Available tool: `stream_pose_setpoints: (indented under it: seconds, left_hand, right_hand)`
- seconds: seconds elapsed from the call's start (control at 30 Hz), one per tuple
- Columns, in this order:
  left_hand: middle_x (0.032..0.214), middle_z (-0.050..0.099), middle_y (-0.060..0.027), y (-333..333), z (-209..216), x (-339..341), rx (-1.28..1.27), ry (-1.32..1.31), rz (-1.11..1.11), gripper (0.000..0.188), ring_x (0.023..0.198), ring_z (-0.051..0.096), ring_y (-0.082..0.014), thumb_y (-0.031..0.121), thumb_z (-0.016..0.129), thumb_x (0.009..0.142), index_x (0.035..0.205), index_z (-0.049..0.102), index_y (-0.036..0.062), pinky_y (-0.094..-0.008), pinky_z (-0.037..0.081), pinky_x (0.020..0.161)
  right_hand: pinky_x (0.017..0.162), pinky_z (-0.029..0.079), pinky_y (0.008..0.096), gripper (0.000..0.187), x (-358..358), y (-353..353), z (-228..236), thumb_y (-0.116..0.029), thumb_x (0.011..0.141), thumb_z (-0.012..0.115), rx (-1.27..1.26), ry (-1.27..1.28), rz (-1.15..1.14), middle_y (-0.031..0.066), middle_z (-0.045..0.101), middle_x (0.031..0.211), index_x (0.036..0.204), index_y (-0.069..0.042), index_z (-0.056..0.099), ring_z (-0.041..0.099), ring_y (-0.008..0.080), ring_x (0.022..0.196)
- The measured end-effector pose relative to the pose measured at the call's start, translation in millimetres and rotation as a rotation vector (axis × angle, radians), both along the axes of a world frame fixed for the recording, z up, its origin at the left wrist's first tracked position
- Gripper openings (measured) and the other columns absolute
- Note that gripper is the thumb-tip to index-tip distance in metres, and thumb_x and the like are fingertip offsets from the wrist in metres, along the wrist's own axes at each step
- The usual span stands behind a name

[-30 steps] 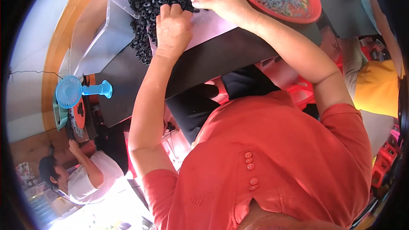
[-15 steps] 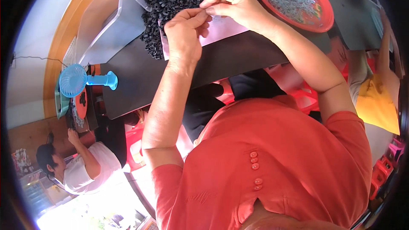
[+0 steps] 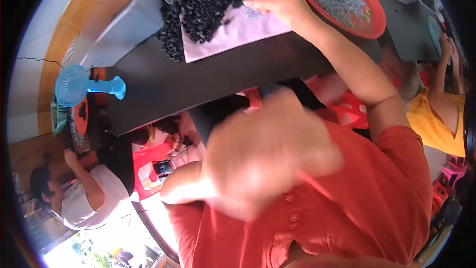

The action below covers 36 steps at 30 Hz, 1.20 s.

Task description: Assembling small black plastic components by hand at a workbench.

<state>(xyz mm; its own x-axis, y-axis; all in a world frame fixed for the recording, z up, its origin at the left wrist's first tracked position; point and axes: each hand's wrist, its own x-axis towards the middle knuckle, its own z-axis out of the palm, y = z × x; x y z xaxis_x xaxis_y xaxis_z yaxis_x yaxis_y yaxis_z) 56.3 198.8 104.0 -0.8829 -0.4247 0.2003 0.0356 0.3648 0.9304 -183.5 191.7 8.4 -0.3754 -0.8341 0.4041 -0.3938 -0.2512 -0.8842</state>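
Observation:
My left hand [image 3: 267,154] is raised in front of my red shirt, away from the table. Motion smears its fingers, so I cannot tell how they are held or what is in them. Over the pink sheet [image 3: 238,39], my right hand [image 3: 277,2] has thumb and fingertips brought together; whatever they pinch is too small to name. Close to those fingertips lies a little scatter of small silvery pieces [image 3: 253,14]. A big heap of small black parts [image 3: 198,5] covers the far part of the sheet and spills off its left side.
Right of the heap stands a red basin [image 3: 378,15] of small silvery metal pieces. Clear plastic bins [image 3: 131,25] flank the dark table [image 3: 163,82]. A blue fan [image 3: 72,85] is at the left. One person [image 3: 94,193] sits at the left, another in yellow [image 3: 431,119] at the right.
My left hand has come away from my right hand and swung back toward my chest. My right hand has shifted slightly, staying over the sheet with its fingers pinched.

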Motion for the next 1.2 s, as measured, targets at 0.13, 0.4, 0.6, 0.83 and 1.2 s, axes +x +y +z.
stream_pose_setpoints:
  seconds: [0.13,0.4,0.6,0.83,1.2]
  left_hand:
    - [0.086,0.068,-0.0052,35,49,86,-0.068,0.155,-0.054,0.018,0.074,0.061,-0.0187,0.019,0.065,0.074,0.088,0.069,0.0094,-0.0307,0.051,0.064]
    - [0.079,0.066,-0.0041,47,66,32,-0.147,0.391,-0.242,0.014,0.07,0.059,-0.0178,0.022,0.059,0.077,0.079,0.071,0.0142,-0.028,0.048,0.063]
    - [0.068,0.063,-0.0003,-26,65,48,-0.656,-0.43,-0.716,0.016,0.054,0.057,-0.0149,0.015,0.073,0.067,0.083,0.073,0.0112,-0.0247,0.039,0.044]
    - [0.084,0.06,-0.0101,-192,-80,-12,-0.942,-0.074,0.347,0.02,0.083,0.058,-0.0271,0.005,0.069,0.073,0.094,0.069,0.0053,-0.0371,0.049,0.072]
    - [0.09,0.062,-0.0095,-221,-100,-28,-1.032,-0.301,0.333,0.019,0.089,0.058,-0.0301,0.007,0.071,0.072,0.089,0.065,0.0055,-0.0407,0.049,0.074]
  right_hand:
    - [0.067,0.049,0.0263,0.007,-5,6,-11,-0.001,0.08,0.069,-0.071,0.11,-0.132,0.0054,0.065,0.076,0.083,0.001,0.063,0.06,0.0098,0.073]
    - [0.062,0.045,0.0188,0.007,-19,4,-23,-0.006,0.087,0.067,-0.007,-0.013,-0.054,-0.0022,0.063,0.08,0.093,-0.003,0.066,0.058,0.0037,0.073]
    - [0.066,0.045,0.0194,0.006,5,1,-7,-0.004,0.087,0.067,-0.067,0.038,0.036,-0.0017,0.061,0.081,0.091,-0.001,0.064,0.055,0.0034,0.075]
    - [0.067,0.045,0.0193,0.006,1,8,-2,-0.005,0.087,0.066,-0.054,0.024,0.023,-0.0021,0.061,0.081,0.091,-0.001,0.063,0.055,0.0034,0.076]
    - [0.069,0.045,0.02,0.006,6,9,-2,-0.005,0.086,0.066,-0.002,0.07,0.016,-0.0018,0.061,0.081,0.09,-0.001,0.063,0.054,0.0039,0.076]
